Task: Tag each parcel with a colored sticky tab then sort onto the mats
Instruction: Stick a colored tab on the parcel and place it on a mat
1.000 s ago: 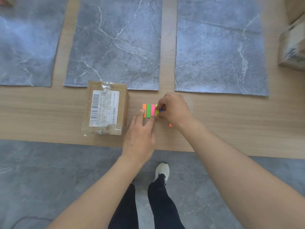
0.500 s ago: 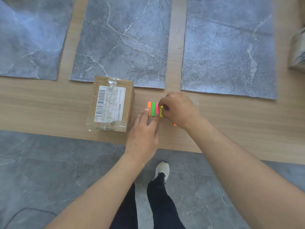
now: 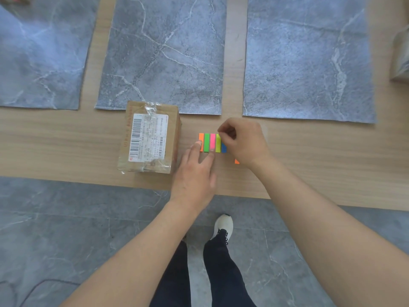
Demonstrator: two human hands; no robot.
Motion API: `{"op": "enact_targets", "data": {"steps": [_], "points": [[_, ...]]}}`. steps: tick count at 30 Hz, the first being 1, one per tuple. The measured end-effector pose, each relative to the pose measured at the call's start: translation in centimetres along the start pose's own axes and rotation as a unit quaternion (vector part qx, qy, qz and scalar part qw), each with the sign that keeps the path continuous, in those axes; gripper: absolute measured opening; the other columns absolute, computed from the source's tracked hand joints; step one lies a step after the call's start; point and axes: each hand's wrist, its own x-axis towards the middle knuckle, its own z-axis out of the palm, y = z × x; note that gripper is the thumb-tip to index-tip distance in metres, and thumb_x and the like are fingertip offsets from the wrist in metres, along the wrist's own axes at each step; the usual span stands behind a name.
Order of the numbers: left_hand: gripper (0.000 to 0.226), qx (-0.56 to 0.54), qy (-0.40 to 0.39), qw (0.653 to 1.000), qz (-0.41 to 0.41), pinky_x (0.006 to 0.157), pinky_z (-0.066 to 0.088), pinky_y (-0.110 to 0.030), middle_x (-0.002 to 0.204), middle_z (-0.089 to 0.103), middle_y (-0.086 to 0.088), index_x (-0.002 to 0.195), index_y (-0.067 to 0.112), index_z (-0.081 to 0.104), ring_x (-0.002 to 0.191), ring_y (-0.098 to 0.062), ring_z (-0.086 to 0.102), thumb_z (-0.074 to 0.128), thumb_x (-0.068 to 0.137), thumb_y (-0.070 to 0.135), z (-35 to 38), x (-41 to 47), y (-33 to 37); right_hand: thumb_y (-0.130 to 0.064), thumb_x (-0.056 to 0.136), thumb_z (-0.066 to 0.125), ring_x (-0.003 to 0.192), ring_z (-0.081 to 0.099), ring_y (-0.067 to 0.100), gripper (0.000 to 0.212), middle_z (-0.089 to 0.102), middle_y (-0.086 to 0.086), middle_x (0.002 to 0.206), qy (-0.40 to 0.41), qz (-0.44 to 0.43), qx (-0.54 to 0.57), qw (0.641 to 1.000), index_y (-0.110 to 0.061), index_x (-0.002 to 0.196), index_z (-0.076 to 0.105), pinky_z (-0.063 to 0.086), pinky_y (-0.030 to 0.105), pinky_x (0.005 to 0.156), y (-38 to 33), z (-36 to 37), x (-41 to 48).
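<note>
The right hand (image 3: 243, 145) has shifted since a moment ago: it sat lower over the strip of sticky tabs (image 3: 207, 142), and its curled fingers (image 3: 228, 135) now pinch the top end of the yellow tab (image 3: 218, 144), leaving a blue tab (image 3: 224, 148) uncovered beside it. The left hand (image 3: 194, 176) has stayed put, fingers straight and spread, with one fingertip pressing the lower end of the orange tab and another the lower end of the pink one.

The strip lies flat on the wooden desk (image 3: 309, 156), its colours running orange, green, pink, yellow, blue. A loose orange scrap (image 3: 236, 161) peeks out at 5 o'clock from the strip, just under the right wrist.

At 9 o'clock from the strip, close by, sits a brown cardboard parcel (image 3: 150, 138), taped, with a white barcode label on top; no tab shows on it. Three grey marble-patterned mats lie at 10 (image 3: 42, 58), 12 (image 3: 163, 54) and 2 o'clock (image 3: 307, 60); the parcel's far edge overlaps the middle one. Another wrapped package (image 3: 400, 58) is cut off at the frame's 3 o'clock edge.
</note>
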Motion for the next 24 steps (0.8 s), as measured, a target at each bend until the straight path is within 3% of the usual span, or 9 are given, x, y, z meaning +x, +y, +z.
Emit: {"op": "enact_targets", "data": {"steps": [2,6,10,12,13,15,17,20,24], "points": [[0.049,0.004,0.002,1.0,0.0,0.098,0.049,-0.042,0.15,0.039,-0.014,0.135,0.019,0.06,0.131,-0.032,0.042,0.057,0.086,0.02,0.0,0.0,0.1,-0.013,0.091,0.07,0.072,0.064,-0.001,0.008,0.073,-0.01,0.082,0.039,0.069,0.079,0.994,-0.019,0.092,0.076,0.05,0.012,0.074,0.0,-0.3,-0.3],[0.042,-0.011,-0.006,1.0,-0.018,0.1,0.047,-0.042,0.151,0.037,-0.014,0.132,0.017,0.06,0.134,-0.03,0.04,0.054,0.091,0.024,-0.6,0.3,0.7,-0.013,0.092,0.073,0.08,0.075,0.013,0.009,0.076,-0.002,0.082,0.121,0.172,0.297,0.931,-0.02,0.093,0.077,0.062,0.035,0.084,-0.4,-0.7,-1.8],[0.031,-0.118,0.07,0.989,-0.048,0.097,0.049,-0.038,0.132,0.058,-0.01,0.124,0.012,0.068,0.118,-0.022,0.056,0.057,0.097,0.023,-2.0,0.5,2.4,-0.004,0.092,0.073,0.086,0.077,0.018,0.01,0.078,0.006,0.089,0.144,0.175,0.434,0.872,-0.01,0.099,0.077,0.061,0.026,0.078,-1.9,-1.6,-4.6],[0.021,-0.269,0.099,0.95,-0.128,0.087,0.052,-0.031,0.103,0.071,-0.002,0.108,0.015,0.076,0.091,-0.012,0.065,0.061,0.096,0.024,-3.2,0.5,3.3,-0.005,0.09,0.077,0.087,0.075,0.016,0.012,0.079,0.003,0.09,0.143,0.157,0.429,0.878,-0.013,0.099,0.079,0.06,0.026,0.075,-2.3,-1.7,-5.9],[0.018,-0.373,0.086,0.906,-0.184,0.083,0.056,-0.031,0.09,0.073,-0.002,0.1,0.013,0.077,0.081,-0.011,0.067,0.062,0.096,0.024,-4.0,0.5,3.8,-0.006,0.088,0.079,0.087,0.074,0.014,0.013,0.079,0.003,0.092,0.142,0.141,0.418,0.886,-0.014,0.098,0.08,0.059,0.026,0.074,-2.4,-1.7,-6.5],[0.017,-0.55,0.055,0.792,-0.26,0.078,0.061,-0.035,0.078,0.072,-0.007,0.094,0.005,0.076,0.073,-0.016,0.069,0.066,0.096,0.018,-5.3,0.3,4.3,-0.002,0.086,0.08,0.089,0.073,0.01,0.016,0.078,0.005,0.099,0.137,0.089,0.401,0.901,-0.014,0.097,0.081,0.057,0.025,0.076,-2.7,-1.5,-7.6],[0.018,-0.616,0.041,0.734,-0.282,0.074,0.061,-0.032,0.079,0.071,-0.013,0.093,-0.002,0.075,0.074,-0.02,0.07,0.069,0.094,0.016,-6.3,-0.3,4.3,0.004,0.085,0.078,0.097,0.073,0.01,0.02,0.076,0.007,0.103,0.132,0.026,0.384,0.914,-0.011,0.097,0.08,0.058,0.024,0.082,-3.3,-1.3,-8.7],[0.022,-0.645,0.033,0.709,-0.283,0.073,0.059,-0.028,0.084,0.072,-0.017,0.092,-0.004,0.075,0.075,-0.02,0.07,0.073,0.091,0.018,-7.4,-1.7,3.5,0.009,0.082,0.079,0.096,0.075,0.014,0.021,0.074,0.004,0.104,0.131,-0.036,0.347,0.928,-0.006,0.097,0.08,0.06,0.027,0.085,-4.3,-0.9,-10.1],[0.02,-0.654,0.025,0.708,-0.266,0.074,0.057,-0.028,0.084,0.072,-0.016,0.093,-0.003,0.075,0.077,-0.021,0.069,0.075,0.088,0.016,-8.2,-3.7,1.0,0.009,0.081,0.079,0.093,0.075,0.014,0.02,0.074,0.003,0.102,0.123,-0.101,0.275,0.948,-0.001,0.098,0.08,0.062,0.029,0.085,-5.7,0.2,-11.8]]}}
